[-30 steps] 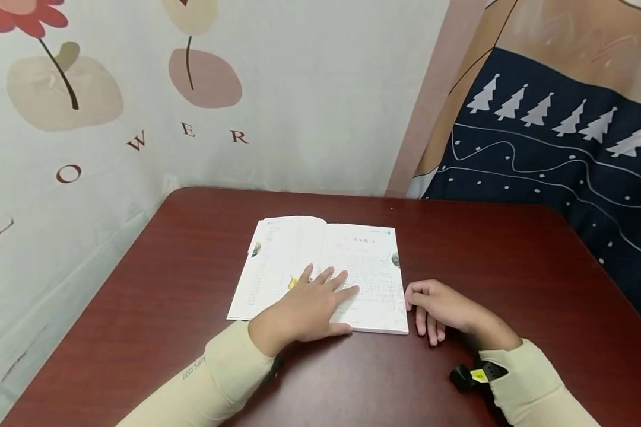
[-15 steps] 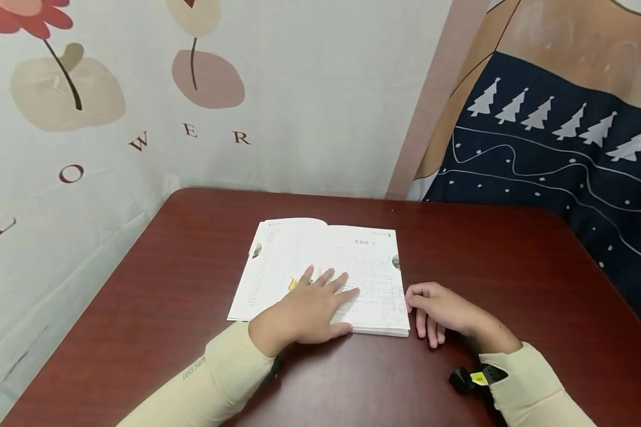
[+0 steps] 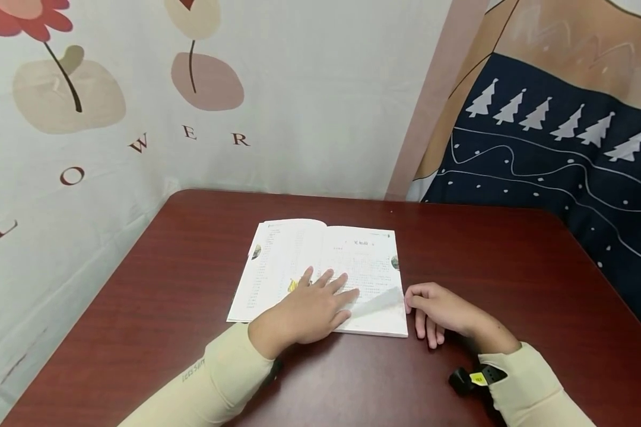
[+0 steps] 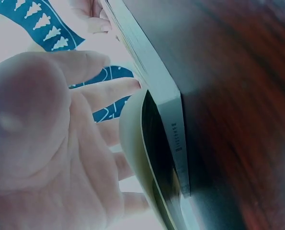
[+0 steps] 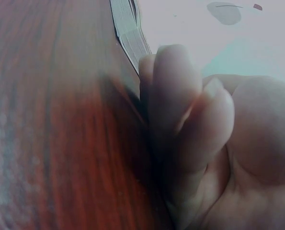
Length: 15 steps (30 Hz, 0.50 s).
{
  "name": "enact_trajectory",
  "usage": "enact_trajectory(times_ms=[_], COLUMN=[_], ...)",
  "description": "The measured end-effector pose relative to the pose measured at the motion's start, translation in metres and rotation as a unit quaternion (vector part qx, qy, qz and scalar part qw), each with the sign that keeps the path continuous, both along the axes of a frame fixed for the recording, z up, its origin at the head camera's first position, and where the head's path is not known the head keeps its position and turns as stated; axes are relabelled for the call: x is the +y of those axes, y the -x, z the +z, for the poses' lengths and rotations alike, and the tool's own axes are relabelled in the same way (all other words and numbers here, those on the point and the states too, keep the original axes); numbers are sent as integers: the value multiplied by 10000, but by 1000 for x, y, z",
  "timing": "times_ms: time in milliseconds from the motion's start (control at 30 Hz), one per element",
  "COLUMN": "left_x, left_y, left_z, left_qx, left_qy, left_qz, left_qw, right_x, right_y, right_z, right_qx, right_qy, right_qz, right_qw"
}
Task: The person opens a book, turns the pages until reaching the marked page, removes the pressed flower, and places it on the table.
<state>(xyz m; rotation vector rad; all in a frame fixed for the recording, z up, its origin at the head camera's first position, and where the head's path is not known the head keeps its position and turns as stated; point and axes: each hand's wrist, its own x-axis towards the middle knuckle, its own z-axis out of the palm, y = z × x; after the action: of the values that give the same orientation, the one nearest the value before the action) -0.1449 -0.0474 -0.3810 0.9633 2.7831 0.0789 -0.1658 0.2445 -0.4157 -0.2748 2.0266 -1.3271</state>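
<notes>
An open book (image 3: pixel 363 255) with printed pages lies on the table. My left hand (image 3: pixel 310 311) rests palm down across its lower middle, fingers spread, beside a small yellow picture (image 3: pixel 292 286). In the left wrist view the left palm (image 4: pixel 61 143) faces the camera, with the book's edge (image 4: pixel 166 105) and a curved cover or page next to the fingers. My right hand (image 3: pixel 438 308) rests on the table by the book's right edge, its fingers loosely curled. Up close, the right wrist view shows these fingers (image 5: pixel 173 91) bent near the book's corner (image 5: pixel 132 40), holding nothing visible.
The dark red wooden table (image 3: pixel 192 261) extends around the book. Behind it hangs a pale wall cloth (image 3: pixel 320 118) with flowers and letters, and a navy cloth (image 3: pixel 545 154) with white trees. A black wrist device (image 3: pixel 462 379) is strapped near the right cuff.
My left thumb has drawn up from the book's lower edge toward the other fingers. A grey diagonal shade now shows on the lower right page. The right hand stays in place.
</notes>
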Motion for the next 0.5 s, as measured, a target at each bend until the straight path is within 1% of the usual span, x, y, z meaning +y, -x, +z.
enact_trajectory(times_ms=[267, 400, 500], left_x=[0, 1, 2], left_y=[-1, 1, 2], left_z=[-2, -3, -2], left_qx=[264, 380, 472], left_qy=[-222, -310, -474], left_qz=[54, 79, 17], left_qw=[9994, 9988, 9978], right_x=[-1, -1, 0], right_y=[-2, -1, -1], right_z=[-1, 0, 0], right_qx=[-20, 10, 13], right_qy=[31, 24, 27], right_qz=[2, -13, -14], right_qw=[10000, 10000, 10000])
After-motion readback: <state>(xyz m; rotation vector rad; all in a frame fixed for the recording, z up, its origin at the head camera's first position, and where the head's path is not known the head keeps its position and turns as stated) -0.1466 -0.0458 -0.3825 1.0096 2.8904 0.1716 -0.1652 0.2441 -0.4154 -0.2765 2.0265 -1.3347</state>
